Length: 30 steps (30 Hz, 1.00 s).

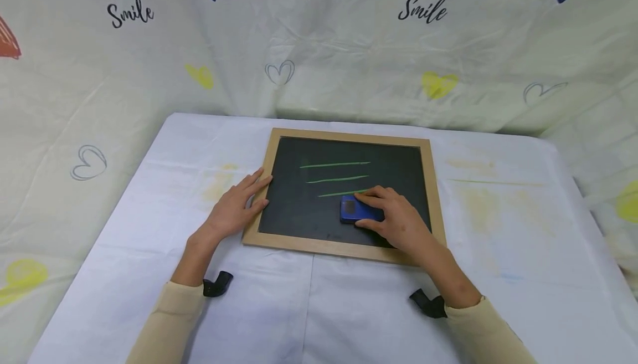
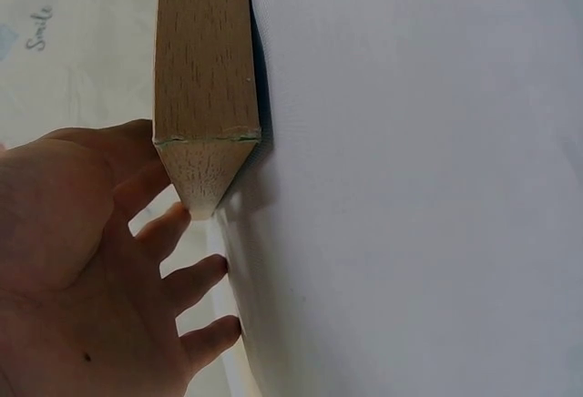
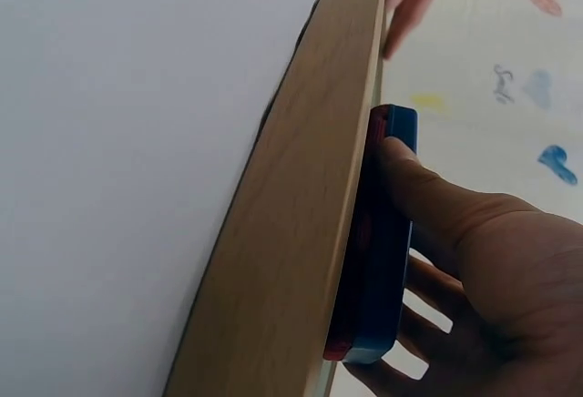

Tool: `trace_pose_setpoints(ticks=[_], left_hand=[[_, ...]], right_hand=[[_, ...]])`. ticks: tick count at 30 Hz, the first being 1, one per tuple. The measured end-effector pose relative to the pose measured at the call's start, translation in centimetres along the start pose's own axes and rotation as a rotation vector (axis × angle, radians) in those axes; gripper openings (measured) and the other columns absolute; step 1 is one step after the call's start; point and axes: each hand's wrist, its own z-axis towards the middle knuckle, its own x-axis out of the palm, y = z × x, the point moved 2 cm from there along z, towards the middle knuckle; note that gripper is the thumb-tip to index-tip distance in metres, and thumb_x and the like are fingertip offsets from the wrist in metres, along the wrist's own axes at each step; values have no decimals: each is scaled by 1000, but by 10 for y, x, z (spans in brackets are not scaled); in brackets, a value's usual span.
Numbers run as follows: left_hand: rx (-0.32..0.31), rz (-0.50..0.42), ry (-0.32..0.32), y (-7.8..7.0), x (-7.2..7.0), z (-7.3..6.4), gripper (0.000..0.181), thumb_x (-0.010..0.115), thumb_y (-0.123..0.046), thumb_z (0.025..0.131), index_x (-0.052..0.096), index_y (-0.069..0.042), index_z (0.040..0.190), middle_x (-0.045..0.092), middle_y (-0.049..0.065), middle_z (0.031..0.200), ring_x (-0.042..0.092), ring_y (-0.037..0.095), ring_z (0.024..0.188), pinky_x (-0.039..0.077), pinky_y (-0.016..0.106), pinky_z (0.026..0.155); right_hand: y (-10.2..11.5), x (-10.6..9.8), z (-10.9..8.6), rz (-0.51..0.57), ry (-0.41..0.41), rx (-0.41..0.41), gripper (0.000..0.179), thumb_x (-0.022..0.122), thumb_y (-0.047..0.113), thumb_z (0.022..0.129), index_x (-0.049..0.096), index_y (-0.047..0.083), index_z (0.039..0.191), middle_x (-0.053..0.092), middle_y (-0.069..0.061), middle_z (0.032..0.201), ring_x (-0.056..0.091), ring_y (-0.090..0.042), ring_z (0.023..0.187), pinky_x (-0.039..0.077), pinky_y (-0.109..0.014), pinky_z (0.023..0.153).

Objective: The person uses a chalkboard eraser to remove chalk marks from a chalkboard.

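Reaches forward and inward with left forearm [image 1: 166, 325] and right forearm [image 1: 485, 331]; rests left hand [image 1: 231, 209] back upward, with fingers nearly straight, slightly spread, and thumb apart; pinches with right hand [image 1: 401, 222], with thumb opposed to bent fingers and pointing leftward

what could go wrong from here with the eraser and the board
The right hand holds the eraser close below the lowest green line, so an upward stroke might smear that line rather than clear it.

The board lies on a cloth, with the left hand touching only its left side; a hard push could perhaps make it slide or turn.
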Motion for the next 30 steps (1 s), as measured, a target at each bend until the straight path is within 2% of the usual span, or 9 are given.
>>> trace_pose_setpoints(ticks=[4,10,17,30], left_hand=[[3,0,-4,1,0,0,61,60,-29,106,39,-16,162,25,11,175,26,45,159,19,71,126],[6,2,-2,3,1,0,61,61,-27,106,39,-16,162,24,11,175,27,44,159,19,72,126],[2,-5,0,2,0,0,62,60,-26,106,38,-16,163,23,11,175,25,46,159,18,72,126],[17,-1,-14,-1,0,-1,61,61,-26,106,40,-14,162,26,12,174,27,47,158,19,73,125]], right_hand=[[-15,-9,-10,-15,-17,6,63,84,29,88,63,14,145,65,-10,137,62,-35,127,56,-54,101],[-31,-25,-25,-44,-22,40,61,82,27,90,62,12,146,64,-12,138,64,-38,125,59,-52,89],[-45,-33,-33,-59,-38,84,61,82,26,90,62,11,145,63,-12,140,63,-43,126,58,-56,91],[-45,-36,-33,-28,-40,58,62,84,23,88,63,8,145,63,-15,137,62,-44,125,56,-59,97]])
